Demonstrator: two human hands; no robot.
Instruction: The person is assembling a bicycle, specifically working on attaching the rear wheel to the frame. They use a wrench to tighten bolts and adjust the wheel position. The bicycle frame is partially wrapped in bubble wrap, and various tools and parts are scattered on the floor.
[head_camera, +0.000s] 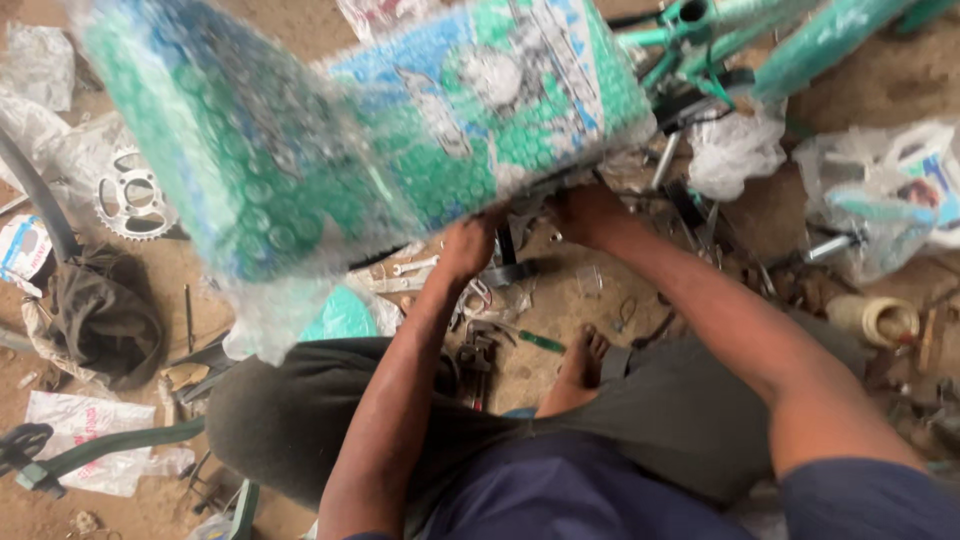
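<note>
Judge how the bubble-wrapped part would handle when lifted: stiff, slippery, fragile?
The bubble-wrapped part probably stays stiff: it holds an angular shape while both hands, left hand and right hand, hold its lower edge. The plastic wrap looks slick, so it may slip. Padding likely cushions knocks.

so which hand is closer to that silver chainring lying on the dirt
Left. The left hand grips the bubble-wrapped part's lower edge, on the chainring's side; the right hand grips the same edge farther away.

Dark blue short-sleeved shirt, grey-green trousers, bare forearms and a bare foot (583, 362).
</note>
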